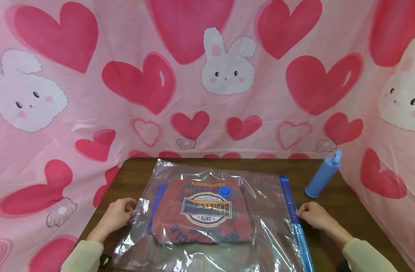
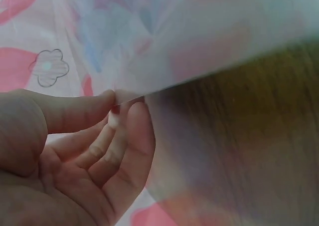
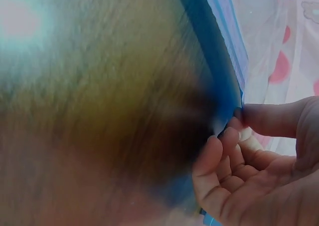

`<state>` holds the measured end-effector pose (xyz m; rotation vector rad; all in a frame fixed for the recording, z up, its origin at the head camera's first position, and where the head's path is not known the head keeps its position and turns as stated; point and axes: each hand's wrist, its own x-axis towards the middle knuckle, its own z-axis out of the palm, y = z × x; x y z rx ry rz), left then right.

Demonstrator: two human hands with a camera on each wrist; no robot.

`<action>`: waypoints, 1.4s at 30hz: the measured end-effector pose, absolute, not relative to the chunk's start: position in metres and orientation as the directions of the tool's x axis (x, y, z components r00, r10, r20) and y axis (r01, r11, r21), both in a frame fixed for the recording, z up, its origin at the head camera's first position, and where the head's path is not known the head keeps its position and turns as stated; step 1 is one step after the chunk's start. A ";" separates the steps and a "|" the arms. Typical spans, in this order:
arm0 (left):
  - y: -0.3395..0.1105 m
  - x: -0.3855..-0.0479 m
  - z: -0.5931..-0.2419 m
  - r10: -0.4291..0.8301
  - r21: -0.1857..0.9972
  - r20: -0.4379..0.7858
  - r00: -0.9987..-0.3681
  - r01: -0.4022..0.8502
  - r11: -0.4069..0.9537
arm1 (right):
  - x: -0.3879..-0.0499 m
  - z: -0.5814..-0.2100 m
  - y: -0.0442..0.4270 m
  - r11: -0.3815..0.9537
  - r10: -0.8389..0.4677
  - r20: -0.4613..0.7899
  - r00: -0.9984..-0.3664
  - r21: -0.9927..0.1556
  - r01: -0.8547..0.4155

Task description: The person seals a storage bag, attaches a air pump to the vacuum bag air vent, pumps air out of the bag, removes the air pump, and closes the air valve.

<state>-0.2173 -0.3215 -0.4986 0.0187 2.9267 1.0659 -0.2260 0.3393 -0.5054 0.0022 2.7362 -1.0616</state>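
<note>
A clear plastic vacuum storage bag [image 1: 268, 215] lies flat on the table with a folded red printed garment [image 1: 207, 230] inside. On its upper face sits a round blue valve [image 1: 225, 191], and a blue zip strip [image 1: 289, 200] runs down its right edge. My left hand [image 1: 120, 213] pinches the bag's left edge between thumb and fingers; the left wrist view shows the film [image 2: 199, 46] held at the fingertips. At the other side my right hand [image 1: 314, 214] pinches the blue strip, seen close up in the right wrist view as a blue edge [image 3: 234, 61].
A blue hand pump [image 1: 323, 177] stands at the table's right, beyond my right hand. Some purple-blue cloth [image 1: 158, 200] shows under the red garment's left side. Around the brown wooden table [image 1: 139, 170] hangs a pink curtain [image 1: 193, 102] with hearts and rabbits.
</note>
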 end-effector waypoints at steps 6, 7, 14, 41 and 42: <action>-0.322 -0.219 -0.500 0.006 0.690 -0.073 -0.997 -0.046 0.722 | -0.229 -0.500 0.345 0.740 -0.136 -0.232 -0.963 -0.670 0.057; -0.322 -0.221 -0.501 0.010 0.700 -0.081 -0.997 -0.050 0.713 | -0.229 -0.499 0.346 0.735 -0.158 -0.242 -0.957 -0.677 0.050; -0.324 -0.229 -0.504 0.026 0.746 -0.120 -0.992 -0.073 0.662 | -0.229 -0.505 0.348 0.677 -0.263 -0.269 -0.927 -0.736 0.022; -0.317 -0.218 -0.501 -0.033 0.759 -0.190 -0.981 -0.168 0.629 | -0.262 -0.502 0.342 0.731 -0.106 -0.240 -0.965 -0.677 0.088; -0.317 -0.217 -0.501 -0.030 0.758 -0.184 -0.982 -0.161 0.632 | -0.263 -0.501 0.342 0.732 -0.112 -0.242 -0.964 -0.676 0.084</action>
